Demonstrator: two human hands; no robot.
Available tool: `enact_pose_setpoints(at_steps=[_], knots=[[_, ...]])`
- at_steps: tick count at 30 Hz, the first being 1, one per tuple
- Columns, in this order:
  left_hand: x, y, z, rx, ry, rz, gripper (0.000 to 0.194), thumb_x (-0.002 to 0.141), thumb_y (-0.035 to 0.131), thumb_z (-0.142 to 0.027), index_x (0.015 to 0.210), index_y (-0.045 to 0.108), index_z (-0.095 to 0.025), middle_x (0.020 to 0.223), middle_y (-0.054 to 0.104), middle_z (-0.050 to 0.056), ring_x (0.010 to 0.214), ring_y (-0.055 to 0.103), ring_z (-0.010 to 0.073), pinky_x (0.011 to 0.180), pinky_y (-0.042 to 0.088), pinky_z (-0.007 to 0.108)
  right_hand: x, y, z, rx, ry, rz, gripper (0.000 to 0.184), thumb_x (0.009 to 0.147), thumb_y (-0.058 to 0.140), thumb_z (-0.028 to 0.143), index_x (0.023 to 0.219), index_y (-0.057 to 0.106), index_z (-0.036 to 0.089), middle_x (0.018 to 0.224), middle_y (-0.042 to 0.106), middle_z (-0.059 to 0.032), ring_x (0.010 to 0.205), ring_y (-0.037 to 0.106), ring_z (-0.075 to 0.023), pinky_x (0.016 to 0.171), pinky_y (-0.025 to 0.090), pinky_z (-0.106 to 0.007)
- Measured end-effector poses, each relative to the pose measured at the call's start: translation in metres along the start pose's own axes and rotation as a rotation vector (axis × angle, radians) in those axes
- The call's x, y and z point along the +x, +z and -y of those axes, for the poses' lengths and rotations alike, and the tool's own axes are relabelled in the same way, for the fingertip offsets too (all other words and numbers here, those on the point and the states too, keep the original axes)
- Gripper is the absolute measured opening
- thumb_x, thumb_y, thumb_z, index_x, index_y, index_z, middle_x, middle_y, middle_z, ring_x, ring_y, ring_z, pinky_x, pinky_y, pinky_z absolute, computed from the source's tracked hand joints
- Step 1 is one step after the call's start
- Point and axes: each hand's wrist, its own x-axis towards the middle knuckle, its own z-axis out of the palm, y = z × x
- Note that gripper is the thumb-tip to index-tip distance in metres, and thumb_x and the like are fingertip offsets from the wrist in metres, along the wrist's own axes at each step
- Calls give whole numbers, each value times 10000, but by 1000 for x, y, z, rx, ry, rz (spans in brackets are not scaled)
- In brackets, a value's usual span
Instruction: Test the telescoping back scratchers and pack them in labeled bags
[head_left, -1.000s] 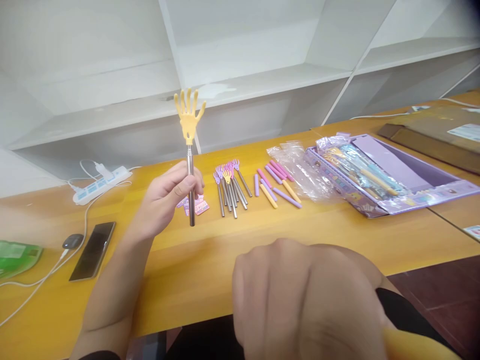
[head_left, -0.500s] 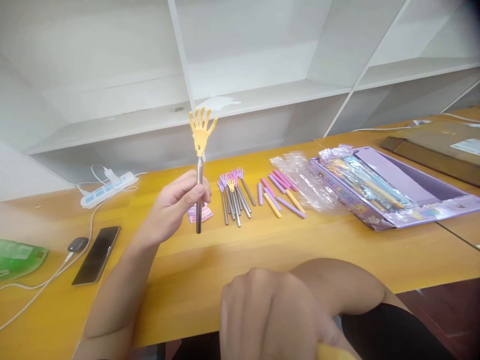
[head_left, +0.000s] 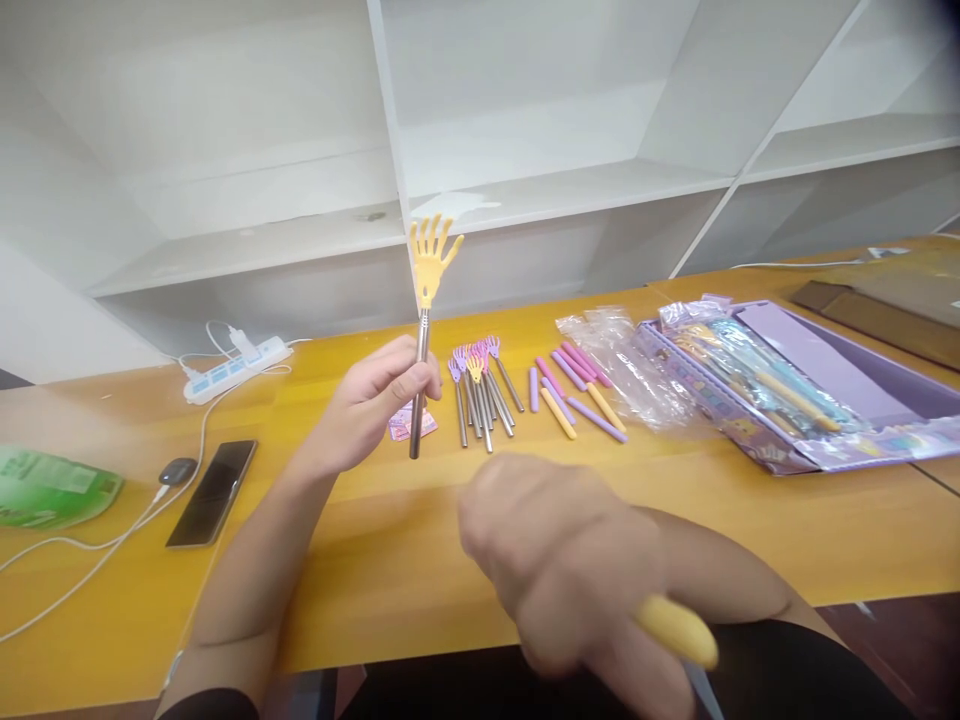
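Note:
My left hand [head_left: 367,410] is closed around the metal rod of a back scratcher [head_left: 430,268], held upright with its yellow hand-shaped head on top. Low in front of me, my right hand [head_left: 562,550] is closed in a blurred fist. The rounded end of a yellow handle grip [head_left: 679,630] sticks out of it; the remainder is hidden by the fingers. Beyond my hands lies a bunch of back scratchers [head_left: 487,395] without grips, heads in purple, pink and yellow. Loose handle grips [head_left: 598,420] in matching colours lie right of them.
Clear plastic bags [head_left: 619,365] lie beside a purple display box [head_left: 892,450] holding wrapped pieces. Small printed cards [head_left: 424,425] rest behind my left hand. Leftward are a power strip [head_left: 240,370], a phone [head_left: 212,495], cables and a green package [head_left: 56,487]. White shelving [head_left: 540,210] borders the table's back.
My right hand has risen and moved forward, and more of the yellow grip shows. The left hand still holds the back scratcher upright. The whole view has shifted slightly.

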Motion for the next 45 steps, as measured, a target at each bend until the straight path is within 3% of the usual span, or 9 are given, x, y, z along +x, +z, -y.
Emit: enact_pose_setpoints(at_steps=[4,7,10,16,26,30,34,38,45], knots=[[3,2,8,-166,4,-53,429,1096,604,-551,855,711,-213,1142,658,93,1079,638,238,978,554,394,21,-36,-39,-325,29,-371,279,1087,499,418,883,623,273,874,628,-45,869,647,-216,831,553,-414],[5,4,10,-172,20,-61,465,1088,598,-584,827,700,-212,1340,657,116,1281,620,285,1116,546,470,30,-57,-68,-340,276,-540,352,1093,519,564,907,549,266,865,515,-16,789,517,-182,757,474,-363],[6,9,12,-61,19,-1,470,1098,582,-588,849,719,-213,1329,647,110,1288,617,270,1123,546,454,32,-62,-84,-153,503,-408,437,1108,494,664,938,499,262,821,500,19,708,473,-144,681,422,-316],[9,16,18,-74,-48,142,481,1096,584,-595,867,676,-182,900,590,48,719,574,151,622,520,292,29,-61,-90,-89,646,-156,282,1101,577,523,1022,567,253,705,598,49,666,604,-158,749,491,-341],[8,10,25,-42,-47,217,503,1119,531,-608,914,698,-180,832,645,38,707,610,158,676,514,306,38,-81,-82,-217,489,-154,368,1030,703,572,859,827,270,942,626,-62,1085,564,-247,1071,462,-456],[9,-2,26,-64,-30,218,520,1161,379,-558,1095,756,-206,1029,746,96,911,685,204,830,559,346,39,-79,-83,-186,525,-409,501,1009,702,689,776,788,254,767,518,-20,847,544,-189,861,510,-378],[8,-19,29,-189,11,181,354,1054,476,-383,1173,765,-214,1010,758,113,920,696,233,876,590,404,43,-95,-81,-56,509,-608,576,943,704,804,819,715,242,625,354,53,556,331,-112,514,326,-288],[4,-27,22,-200,17,103,344,934,543,-183,1216,729,-247,984,735,80,910,718,216,790,610,378,47,-111,-71,-94,404,-698,502,947,739,732,850,651,248,652,422,46,524,351,-97,455,283,-282],[-8,-29,6,222,126,-168,219,1137,518,-361,1267,657,-254,828,703,15,793,688,177,777,559,339,46,-114,-56,-134,289,-825,338,976,745,586,915,634,273,662,516,39,443,354,-86,432,279,-311]])
